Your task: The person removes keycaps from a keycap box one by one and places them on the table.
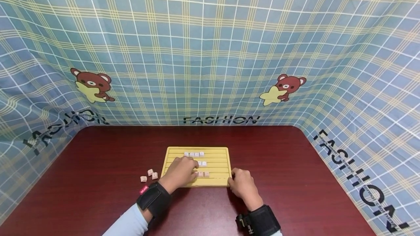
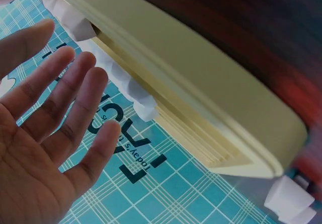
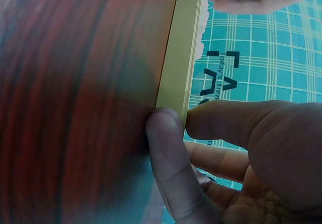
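Note:
A yellow ridged tray [image 1: 219, 157] lies on the table with small keycaps standing in rows. White keycaps [image 1: 197, 154] line its back row, more white ones [image 1: 204, 164] stand in the middle, and pale pink keycaps [image 1: 206, 174] sit nearer the front. Over the tray's left half hovers my left hand [image 1: 181, 170], hiding part of two rows. Its fingers [image 2: 83, 110] are spread and relaxed beside the keycaps, with nothing in them. At the front right corner, my right hand [image 1: 243, 185] pinches the tray's edge [image 3: 176, 63] between thumb and finger.
Left of the tray, three loose pink keycaps [image 1: 155, 175] lie on the dark red table [image 1: 115, 156]. A blue plaid cloth [image 1: 203, 65] with printed bears and lettering walls the table at the back and sides.

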Action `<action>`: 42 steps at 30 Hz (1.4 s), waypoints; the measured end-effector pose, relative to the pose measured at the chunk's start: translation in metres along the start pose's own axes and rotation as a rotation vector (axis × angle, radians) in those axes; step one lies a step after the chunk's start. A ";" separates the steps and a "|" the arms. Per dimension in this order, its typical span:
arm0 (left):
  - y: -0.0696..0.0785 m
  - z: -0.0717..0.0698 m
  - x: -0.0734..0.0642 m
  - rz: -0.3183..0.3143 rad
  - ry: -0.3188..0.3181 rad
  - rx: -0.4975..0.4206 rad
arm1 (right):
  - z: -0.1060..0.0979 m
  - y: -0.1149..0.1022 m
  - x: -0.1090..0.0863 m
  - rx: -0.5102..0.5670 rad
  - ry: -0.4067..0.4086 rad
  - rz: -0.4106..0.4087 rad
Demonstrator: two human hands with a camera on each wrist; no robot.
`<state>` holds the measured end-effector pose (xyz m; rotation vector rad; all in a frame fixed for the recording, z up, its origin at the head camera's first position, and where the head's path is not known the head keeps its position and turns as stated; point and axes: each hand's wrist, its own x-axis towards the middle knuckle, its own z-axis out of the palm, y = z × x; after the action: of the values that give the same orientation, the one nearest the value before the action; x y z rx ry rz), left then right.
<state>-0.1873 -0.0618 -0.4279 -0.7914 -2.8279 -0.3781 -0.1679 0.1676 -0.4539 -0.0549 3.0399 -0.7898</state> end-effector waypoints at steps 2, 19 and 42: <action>0.001 0.001 0.001 0.003 0.002 0.005 | 0.000 0.000 0.000 0.008 -0.004 0.010; -0.001 0.012 0.002 0.012 -0.024 0.033 | 0.000 -0.001 -0.001 0.000 0.016 -0.022; -0.001 0.014 0.000 0.022 -0.004 0.038 | 0.000 -0.002 -0.001 -0.003 0.018 -0.024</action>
<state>-0.1892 -0.0582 -0.4414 -0.8164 -2.8182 -0.3191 -0.1670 0.1660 -0.4531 -0.0849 3.0633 -0.7918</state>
